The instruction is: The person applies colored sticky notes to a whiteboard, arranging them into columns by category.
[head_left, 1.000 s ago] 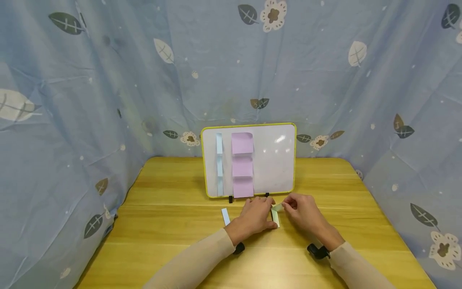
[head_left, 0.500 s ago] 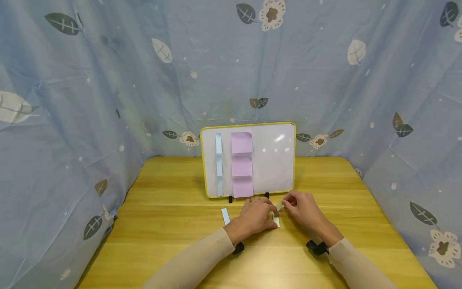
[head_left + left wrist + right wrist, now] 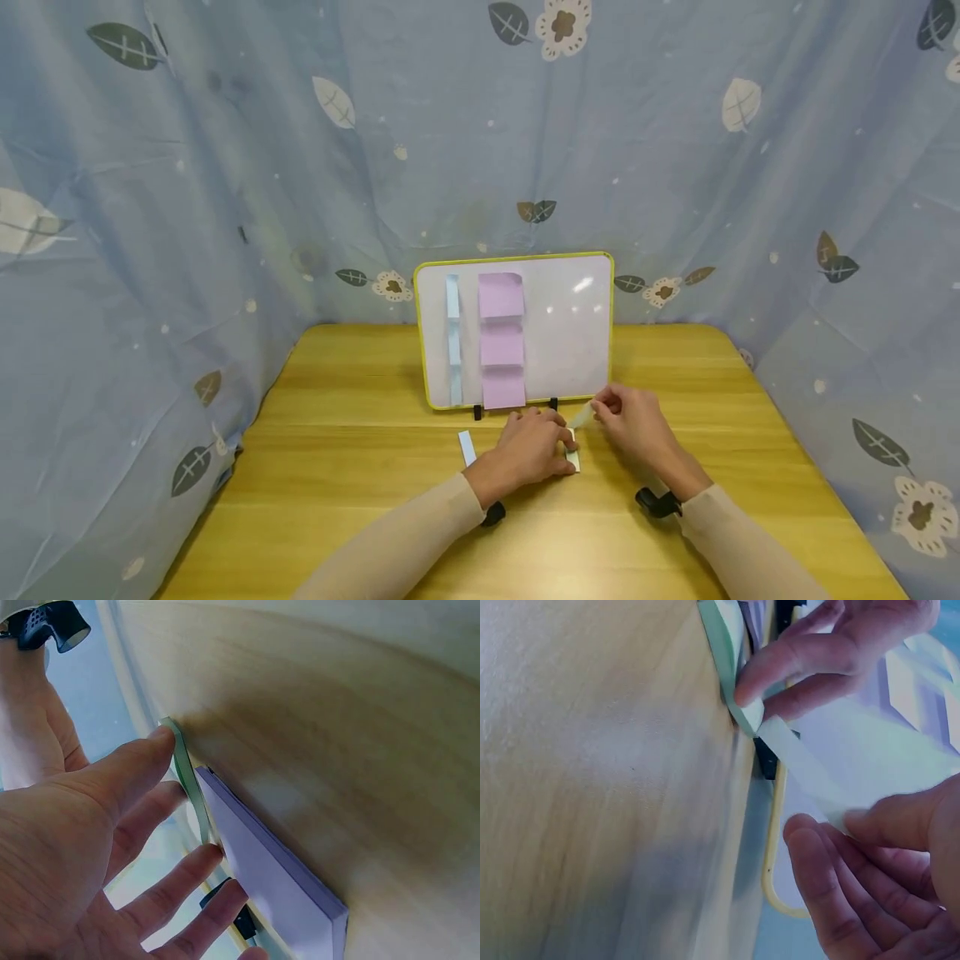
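Observation:
A slim pad of pale green sticky notes (image 3: pixel 573 460) lies on the table, held between the thumb and fingers of my left hand (image 3: pixel 528 447); in the left wrist view the green pad (image 3: pixel 189 780) runs from thumb tip to fingers. My right hand (image 3: pixel 636 429) pinches the end of a single green sticky note (image 3: pixel 582 416), lifted at a slant from the pad's far end. That note (image 3: pixel 799 757) stretches between both hands in the right wrist view. Beside the green pad, a thick purple sticky note pad (image 3: pixel 277 874) sits under my left hand, hidden from the head view.
A yellow-framed whiteboard (image 3: pixel 568 342) stands behind my hands on black feet (image 3: pixel 477 412). It bears a column of blue strips (image 3: pixel 453 340) and one of purple notes (image 3: pixel 502 343). A narrow blue pad (image 3: pixel 467 448) lies left of my left hand. Patterned curtains (image 3: pixel 420 125) surround the table.
My right hand has moved up and slightly away from the pad, drawing the green note out straighter. The left hand stays in place on the pad.

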The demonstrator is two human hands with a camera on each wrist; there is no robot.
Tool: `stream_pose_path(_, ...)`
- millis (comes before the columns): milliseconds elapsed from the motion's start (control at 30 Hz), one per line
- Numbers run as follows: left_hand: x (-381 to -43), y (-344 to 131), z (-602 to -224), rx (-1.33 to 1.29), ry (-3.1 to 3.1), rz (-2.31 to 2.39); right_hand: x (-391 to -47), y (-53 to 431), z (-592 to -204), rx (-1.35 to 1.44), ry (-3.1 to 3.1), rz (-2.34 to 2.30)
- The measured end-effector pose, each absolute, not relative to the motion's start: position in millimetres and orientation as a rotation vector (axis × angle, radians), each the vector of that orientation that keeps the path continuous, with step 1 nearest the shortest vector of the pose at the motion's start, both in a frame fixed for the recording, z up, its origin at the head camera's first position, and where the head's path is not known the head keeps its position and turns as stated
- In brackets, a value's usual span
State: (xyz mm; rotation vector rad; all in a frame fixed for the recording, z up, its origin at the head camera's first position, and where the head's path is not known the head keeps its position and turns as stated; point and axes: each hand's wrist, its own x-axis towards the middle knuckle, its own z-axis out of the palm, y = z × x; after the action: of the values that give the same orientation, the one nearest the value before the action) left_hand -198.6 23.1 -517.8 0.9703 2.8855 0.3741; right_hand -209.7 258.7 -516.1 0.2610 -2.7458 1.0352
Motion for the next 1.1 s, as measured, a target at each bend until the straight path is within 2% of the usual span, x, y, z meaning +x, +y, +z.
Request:
stream_pose_path(233,-198.1,22.4,-519.0,0.966,2.892,0.382,-206.3,265.6,-507.7,0.197,-2.652,1.091)
stream_pose_path(1100,-195.0,17.1,-517.4,1.016,2.914,0.454,-203.0,259.1,-490.1,0.37,-2.347,1.058)
